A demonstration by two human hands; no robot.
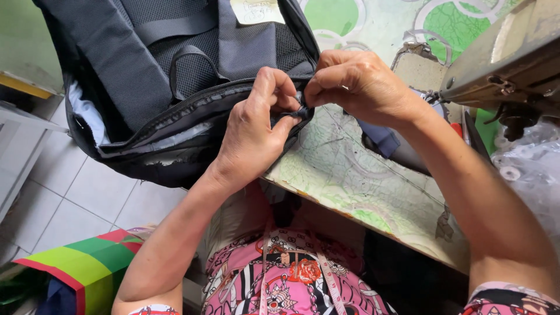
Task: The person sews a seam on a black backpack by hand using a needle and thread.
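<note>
Two hands meet at the corner of a dark grey backpack (175,87) that hangs half over the near edge of the worktop (350,175). The left hand (254,131) pinches the backpack's black zipper edge (192,108) between thumb and bent fingers, and the right hand (356,81) clenches the same spot from the other side, its fingertips touching those of the left; whatever small part sits between them is hidden. The backpack lies with its mesh back panel and a webbing loop (184,55) facing up, a pale paper tag (256,10) at its far end. Beyond the backpack, on the right-hand side, stands a sewing machine (507,64), with a dark blue piece of cloth (379,137) under its arm. On the near side of the backpack, down on the tiled floor, stands a striped bag (87,265) in green, yellow and red.
</note>
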